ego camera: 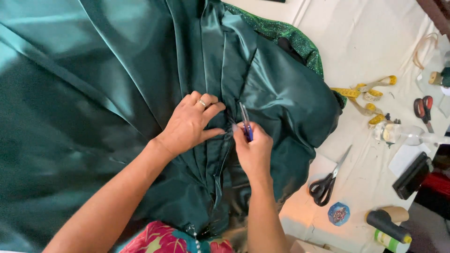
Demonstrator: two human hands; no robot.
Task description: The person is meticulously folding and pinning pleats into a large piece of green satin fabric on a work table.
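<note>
Your arms are bare, without sleeves. On your left hand [190,122] you wear one thin ring. Your garment [161,240] has a red-pink floral print with teal.

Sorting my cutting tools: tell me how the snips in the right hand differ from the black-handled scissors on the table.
The snips are slim with a blue-purple grip, held in the right hand over the green satin. The black-handled scissors are larger, with loop handles, lying untouched on the table. Both have metal blades.
</note>
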